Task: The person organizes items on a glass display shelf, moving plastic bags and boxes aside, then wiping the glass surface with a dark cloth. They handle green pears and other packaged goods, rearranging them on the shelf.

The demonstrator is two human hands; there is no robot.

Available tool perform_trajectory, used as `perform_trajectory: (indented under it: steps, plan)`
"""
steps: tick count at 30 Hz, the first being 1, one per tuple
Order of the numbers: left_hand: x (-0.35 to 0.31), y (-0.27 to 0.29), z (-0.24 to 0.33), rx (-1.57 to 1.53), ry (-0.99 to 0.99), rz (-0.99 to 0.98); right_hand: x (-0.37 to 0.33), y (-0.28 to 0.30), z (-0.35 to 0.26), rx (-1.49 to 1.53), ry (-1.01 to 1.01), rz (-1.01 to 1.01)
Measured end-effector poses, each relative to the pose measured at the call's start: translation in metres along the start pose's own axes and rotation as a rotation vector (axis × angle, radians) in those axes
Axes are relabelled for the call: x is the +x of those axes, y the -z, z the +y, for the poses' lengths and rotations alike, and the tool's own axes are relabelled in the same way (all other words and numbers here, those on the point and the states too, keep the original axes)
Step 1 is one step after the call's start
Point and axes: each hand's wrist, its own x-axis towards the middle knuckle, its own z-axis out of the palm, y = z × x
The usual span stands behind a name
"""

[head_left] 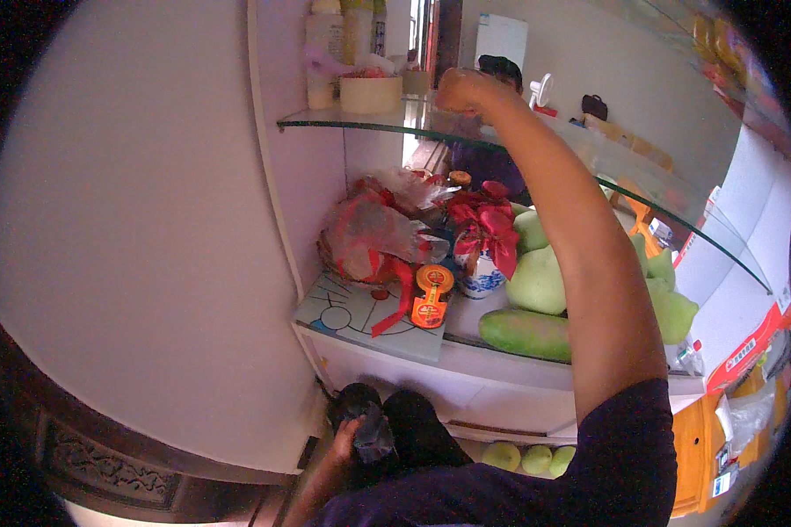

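My right hand (466, 90) is raised over the front of the glass shelf (501, 145), its fingers curled closed. Whatever they may hold is hidden behind the knuckles. Just left of it stands a round cream tub (371, 93) with something reddish and crumpled on top. Low down by my legs, my left hand (347, 437) grips a dark grey crumpled piece (376, 434), thin and slightly shiny; I cannot tell whether it is cloth or plastic.
Below the shelf lie a red and clear plastic bag (369, 233), an orange tag-shaped item (431, 297), a blue-and-white jar (482, 274) with a red bow, and several large green gourds (536, 281). Bottles (325, 44) stand upper left. A mirror (571, 70) backs the shelves.
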Motion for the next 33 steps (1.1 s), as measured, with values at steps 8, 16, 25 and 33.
perform_trajectory:
  steps: [8, 16, 25, 33]
  plan:
    - [-0.004, -0.011, 0.006, 0.005, 0.043, 0.003, -0.039, 0.016, 0.051, 0.818, 0.025, -0.079]
    - [-0.018, -0.032, 0.015, 0.334, -0.155, -0.038, -0.148, 0.037, 0.03, 1.278, 0.227, 0.015]
    - [-0.009, -0.04, 0.019, 0.144, -0.096, -0.212, -0.251, -0.045, 0.033, 1.827, 0.117, -0.145]
    - [-0.028, -0.201, 0.096, 0.505, -0.457, -0.598, -0.343, -0.119, 0.01, 1.9, -0.116, -0.102]
